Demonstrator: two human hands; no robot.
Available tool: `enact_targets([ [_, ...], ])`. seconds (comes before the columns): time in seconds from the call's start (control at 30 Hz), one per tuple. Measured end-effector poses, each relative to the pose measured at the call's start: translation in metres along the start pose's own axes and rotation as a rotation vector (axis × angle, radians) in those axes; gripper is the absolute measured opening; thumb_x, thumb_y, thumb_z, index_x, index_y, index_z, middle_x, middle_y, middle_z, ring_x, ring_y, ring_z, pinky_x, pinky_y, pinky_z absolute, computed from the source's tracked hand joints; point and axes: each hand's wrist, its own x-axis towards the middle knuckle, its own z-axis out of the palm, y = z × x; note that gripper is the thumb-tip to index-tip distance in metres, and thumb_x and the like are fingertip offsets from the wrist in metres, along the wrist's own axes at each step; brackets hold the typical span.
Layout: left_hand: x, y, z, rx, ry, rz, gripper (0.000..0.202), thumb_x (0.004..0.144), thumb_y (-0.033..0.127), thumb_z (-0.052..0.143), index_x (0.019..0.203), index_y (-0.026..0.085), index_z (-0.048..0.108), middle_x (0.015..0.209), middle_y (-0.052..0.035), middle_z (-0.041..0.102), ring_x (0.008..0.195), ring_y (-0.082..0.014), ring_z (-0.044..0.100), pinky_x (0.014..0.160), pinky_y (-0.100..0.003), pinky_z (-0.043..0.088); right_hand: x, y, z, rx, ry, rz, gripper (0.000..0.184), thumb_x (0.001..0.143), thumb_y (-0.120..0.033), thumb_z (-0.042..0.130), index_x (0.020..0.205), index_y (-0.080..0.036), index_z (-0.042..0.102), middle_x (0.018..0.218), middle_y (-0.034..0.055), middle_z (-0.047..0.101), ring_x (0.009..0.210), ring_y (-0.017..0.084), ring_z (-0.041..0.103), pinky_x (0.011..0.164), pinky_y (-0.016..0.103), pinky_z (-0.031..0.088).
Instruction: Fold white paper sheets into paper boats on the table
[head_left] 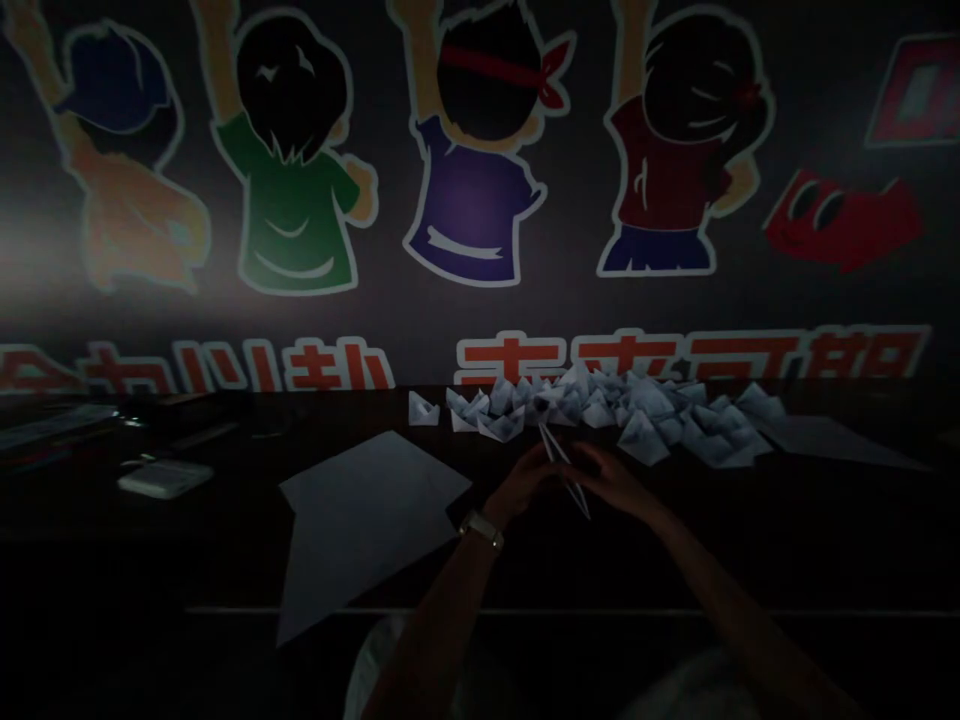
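Left hand (521,480) and right hand (611,478) meet at frame centre, fingers closed on a narrow folded paper strip (579,500) from either side. Long axis runs upper left to lower right, neither hand clearly nearer. Paper boats (637,415) heaped just beyond on the bench (750,540); flat paper sheet (367,530) left of the hands.

Dark table (787,520): heap of folded paper boats (630,410), loose paper sheet (360,530), small white box (165,478).

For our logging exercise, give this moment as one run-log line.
left hand, right hand: holding folded paper | nearby: paper boats, flat paper sheet
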Motion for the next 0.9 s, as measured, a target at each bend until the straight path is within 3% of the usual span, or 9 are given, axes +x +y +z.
enact_targets([
  [0.1,0.002,-0.003,0.000,0.060,0.008,0.057,0.052,0.062,0.021,0.073,0.113,0.019,0.059,0.112,-0.0075,0.061,0.102,-0.0231,0.056,0.088,-0.035,0.043,0.004,0.016,0.000,-0.052,0.107,0.031,0.031,0.069,-0.031,0.060,0.098,-0.019,0.066,0.105,0.0067,0.068,0.103,0.029,0.058,0.095,0.045,0.039],
  [0.23,0.004,-0.008,-0.001,0.209,0.007,0.124,0.051,0.063,0.018,0.069,0.114,0.018,0.059,0.115,-0.0075,0.061,0.110,-0.0245,0.052,0.095,-0.037,0.038,0.008,0.033,0.001,-0.013,0.208,0.150,0.022,0.064,-0.023,0.058,0.082,-0.022,0.071,0.095,0.0044,0.071,0.100,0.031,0.060,0.093,0.047,0.041],
  [0.33,0.004,-0.010,-0.005,0.232,0.060,0.114,0.046,0.068,0.019,0.065,0.114,0.019,0.060,0.117,-0.0078,0.060,0.110,-0.0250,0.051,0.095,-0.040,0.039,0.008,0.037,0.000,0.146,0.240,0.232,0.024,0.065,-0.027,0.057,0.082,-0.021,0.072,0.088,0.0048,0.072,0.092,0.030,0.063,0.081,0.045,0.050],
  [0.43,0.002,-0.009,-0.008,0.135,0.024,0.048,0.044,0.071,0.025,0.063,0.115,0.019,0.060,0.118,-0.0096,0.059,0.105,-0.0269,0.055,0.087,-0.042,0.045,0.005,0.035,-0.002,0.391,0.268,0.325,0.028,0.063,-0.031,0.060,0.084,-0.019,0.072,0.080,0.0057,0.072,0.073,0.025,0.067,0.064,0.038,0.054],
  [0.5,0.001,-0.008,-0.009,0.067,0.010,0.019,0.042,0.070,0.029,0.065,0.111,0.018,0.062,0.116,-0.0105,0.060,0.103,-0.0271,0.056,0.085,-0.042,0.046,0.003,0.033,-0.004,0.487,0.289,0.338,0.026,0.060,-0.030,0.063,0.080,-0.018,0.073,0.076,0.0056,0.072,0.067,0.021,0.066,0.062,0.034,0.054],
  [0.67,-0.001,-0.005,-0.010,0.018,0.037,0.069,0.044,0.067,0.037,0.069,0.106,0.016,0.066,0.114,-0.0114,0.061,0.101,-0.0273,0.057,0.083,-0.040,0.047,0.003,0.028,-0.006,0.453,0.173,0.252,0.030,0.061,-0.030,0.066,0.089,-0.020,0.072,0.085,0.0045,0.072,0.075,0.023,0.065,0.067,0.037,0.053],
  [0.9,0.002,-0.007,-0.007,0.188,0.062,0.067,0.051,0.060,0.033,0.076,0.107,0.017,0.066,0.104,-0.0089,0.066,0.091,-0.0243,0.059,0.080,-0.036,0.045,0.005,0.020,-0.011,0.238,-0.013,0.156,0.036,0.062,-0.032,0.067,0.097,-0.022,0.071,0.099,0.0028,0.071,0.092,0.028,0.062,0.085,0.041,0.046],
])
